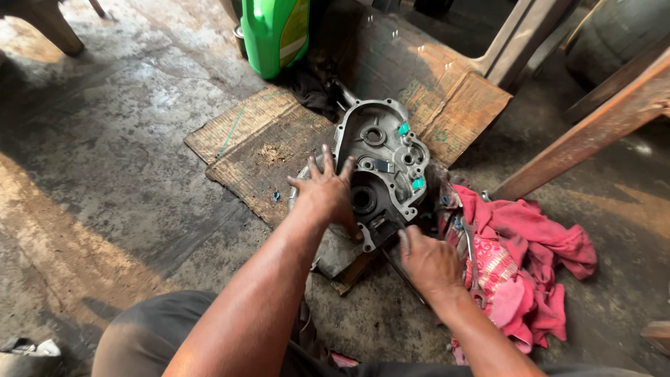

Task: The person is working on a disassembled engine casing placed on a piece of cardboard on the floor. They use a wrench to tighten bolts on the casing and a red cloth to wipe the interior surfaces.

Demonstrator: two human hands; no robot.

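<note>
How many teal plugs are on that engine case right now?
2. One teal plug sits at the upper right edge of the engine case, the other teal plug lower on the same edge. The left hand could hide more.

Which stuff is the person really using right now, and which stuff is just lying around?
In use:
- grey metal engine cover, left hand pressed flat on it
- thin dark tool under the right hand
- cardboard sheet beneath the cover

Lying about:
- green plastic jug
- pink rag
- wrench on the rag
</note>
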